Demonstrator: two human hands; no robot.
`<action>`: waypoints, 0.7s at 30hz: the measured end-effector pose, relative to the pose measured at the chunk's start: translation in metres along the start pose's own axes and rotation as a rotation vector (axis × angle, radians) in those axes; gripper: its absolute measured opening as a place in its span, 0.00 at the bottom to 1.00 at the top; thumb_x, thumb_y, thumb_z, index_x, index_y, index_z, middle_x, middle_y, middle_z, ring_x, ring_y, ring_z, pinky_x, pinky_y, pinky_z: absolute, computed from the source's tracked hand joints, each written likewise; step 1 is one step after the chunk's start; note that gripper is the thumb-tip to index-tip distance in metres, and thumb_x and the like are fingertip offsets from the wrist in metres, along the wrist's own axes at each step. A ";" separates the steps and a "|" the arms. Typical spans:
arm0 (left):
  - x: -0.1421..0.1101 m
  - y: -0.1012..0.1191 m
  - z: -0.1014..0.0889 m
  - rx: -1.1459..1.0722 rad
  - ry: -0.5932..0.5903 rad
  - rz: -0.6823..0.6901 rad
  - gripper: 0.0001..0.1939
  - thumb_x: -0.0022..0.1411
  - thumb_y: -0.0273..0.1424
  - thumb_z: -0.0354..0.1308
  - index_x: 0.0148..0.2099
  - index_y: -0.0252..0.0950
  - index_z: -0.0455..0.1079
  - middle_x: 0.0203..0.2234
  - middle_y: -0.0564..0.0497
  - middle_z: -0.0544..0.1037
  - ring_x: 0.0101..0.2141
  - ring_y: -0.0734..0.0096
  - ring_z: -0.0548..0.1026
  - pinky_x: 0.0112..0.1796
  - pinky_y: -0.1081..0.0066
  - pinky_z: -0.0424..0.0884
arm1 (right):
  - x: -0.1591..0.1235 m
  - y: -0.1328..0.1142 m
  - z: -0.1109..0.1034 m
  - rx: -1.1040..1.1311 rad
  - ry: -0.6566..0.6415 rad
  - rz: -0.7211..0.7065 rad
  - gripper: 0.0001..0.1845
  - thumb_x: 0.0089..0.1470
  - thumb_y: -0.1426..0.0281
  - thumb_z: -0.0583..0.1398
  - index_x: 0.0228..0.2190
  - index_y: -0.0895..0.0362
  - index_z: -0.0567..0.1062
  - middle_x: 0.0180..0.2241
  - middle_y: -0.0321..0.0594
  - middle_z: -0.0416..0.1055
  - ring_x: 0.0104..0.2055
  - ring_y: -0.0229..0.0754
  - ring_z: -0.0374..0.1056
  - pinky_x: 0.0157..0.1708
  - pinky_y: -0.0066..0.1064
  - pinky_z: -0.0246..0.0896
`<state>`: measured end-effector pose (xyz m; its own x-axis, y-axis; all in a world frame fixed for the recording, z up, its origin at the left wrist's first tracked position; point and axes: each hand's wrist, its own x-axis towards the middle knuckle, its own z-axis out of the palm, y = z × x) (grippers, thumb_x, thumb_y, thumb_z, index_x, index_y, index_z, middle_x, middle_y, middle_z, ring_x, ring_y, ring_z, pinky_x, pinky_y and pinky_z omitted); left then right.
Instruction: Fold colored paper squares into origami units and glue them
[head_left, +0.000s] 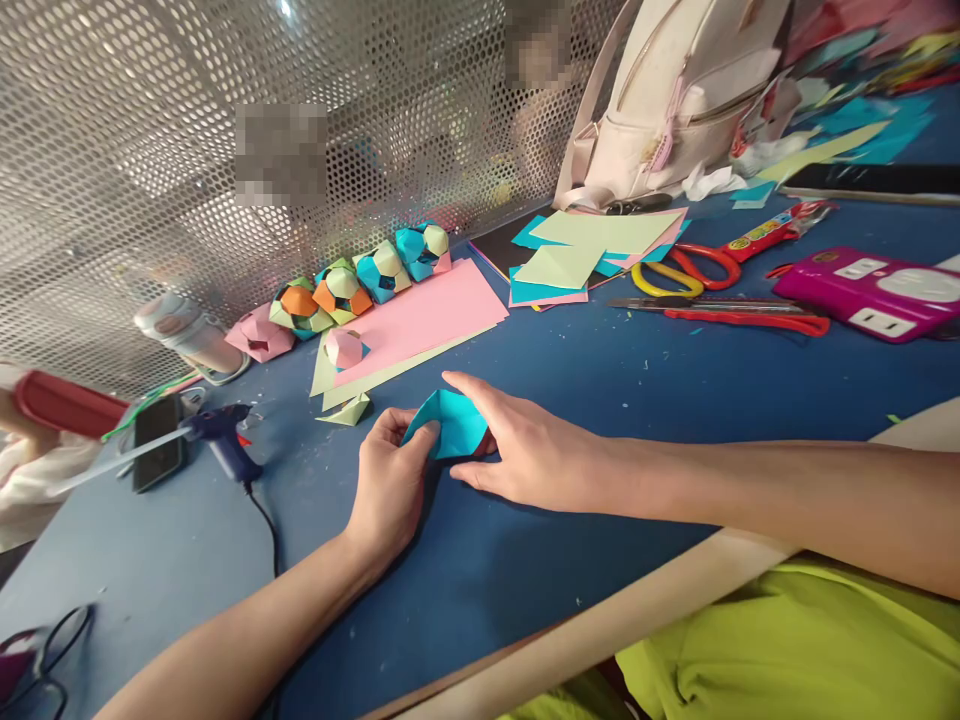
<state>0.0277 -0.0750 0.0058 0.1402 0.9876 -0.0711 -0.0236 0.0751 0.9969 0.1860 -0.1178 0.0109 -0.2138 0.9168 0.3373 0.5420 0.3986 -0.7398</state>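
A piece of blue folded paper (459, 425) is pinched at its left edge between the thumb and fingers of my left hand (390, 480), just above the blue table. My right hand (525, 445) is at the paper's right side, its index finger and thumb stretched wide apart. Its other fingers are partly hidden near the paper's right edge, so I cannot tell whether they touch it. A small pale green folded paper piece (351, 410) lies beyond my left hand. Behind it, a pink and blue folded paper piece (345, 348) rests on pink paper sheets (427, 320).
Several folded paper balls (341, 290) line the perforated metal screen (187, 190), beside a bottle (187, 335). A glue gun (229, 440) and phone (159, 445) lie left. Rightward are paper scraps (600, 240), scissors (701, 270), a cutter (750, 315), a purple power strip (870, 290) and a backpack (675, 110).
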 end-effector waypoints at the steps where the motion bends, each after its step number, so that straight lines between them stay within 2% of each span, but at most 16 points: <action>1: -0.001 0.000 0.000 -0.021 -0.012 -0.003 0.11 0.48 0.30 0.65 0.29 0.35 0.64 0.22 0.58 0.71 0.25 0.78 0.67 0.30 0.75 0.65 | 0.000 0.001 0.002 0.011 0.031 -0.025 0.41 0.49 0.72 0.63 0.61 0.62 0.53 0.48 0.54 0.69 0.46 0.48 0.70 0.44 0.40 0.67; 7: -0.005 0.002 0.002 -0.056 -0.063 -0.014 0.14 0.49 0.29 0.66 0.34 0.36 0.63 0.24 0.58 0.73 0.25 0.77 0.70 0.29 0.76 0.65 | 0.005 0.005 -0.002 0.031 0.122 -0.093 0.35 0.48 0.82 0.57 0.58 0.58 0.56 0.37 0.41 0.71 0.30 0.36 0.66 0.33 0.30 0.66; 11: -0.009 0.006 0.006 -0.083 -0.090 -0.045 0.15 0.49 0.29 0.65 0.38 0.37 0.63 0.23 0.58 0.73 0.22 0.77 0.69 0.25 0.75 0.66 | 0.005 0.005 -0.003 0.037 0.149 -0.145 0.31 0.49 0.82 0.55 0.56 0.59 0.58 0.39 0.42 0.71 0.29 0.34 0.65 0.33 0.29 0.66; 14: -0.012 0.007 0.007 -0.082 -0.126 -0.084 0.14 0.49 0.30 0.65 0.38 0.36 0.66 0.20 0.59 0.71 0.19 0.78 0.68 0.22 0.76 0.64 | 0.004 0.005 -0.003 0.015 0.181 -0.182 0.25 0.51 0.79 0.56 0.51 0.58 0.62 0.39 0.41 0.71 0.31 0.35 0.66 0.34 0.29 0.66; 19: -0.017 0.007 0.008 -0.074 -0.204 -0.157 0.12 0.49 0.31 0.66 0.34 0.35 0.67 0.22 0.56 0.73 0.22 0.77 0.70 0.25 0.75 0.67 | 0.005 0.007 -0.004 -0.043 0.283 -0.250 0.06 0.54 0.73 0.58 0.36 0.57 0.67 0.32 0.38 0.69 0.31 0.36 0.64 0.32 0.28 0.62; 21: -0.019 0.008 0.009 -0.077 -0.228 -0.180 0.12 0.49 0.31 0.67 0.33 0.35 0.67 0.23 0.56 0.74 0.24 0.77 0.71 0.27 0.75 0.69 | 0.006 0.009 -0.005 -0.074 0.299 -0.297 0.04 0.54 0.75 0.57 0.30 0.56 0.65 0.29 0.36 0.67 0.29 0.35 0.62 0.31 0.27 0.60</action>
<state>0.0333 -0.0948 0.0156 0.3674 0.9015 -0.2286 -0.0518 0.2653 0.9628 0.1937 -0.1088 0.0093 -0.1298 0.7106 0.6916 0.5516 0.6313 -0.5451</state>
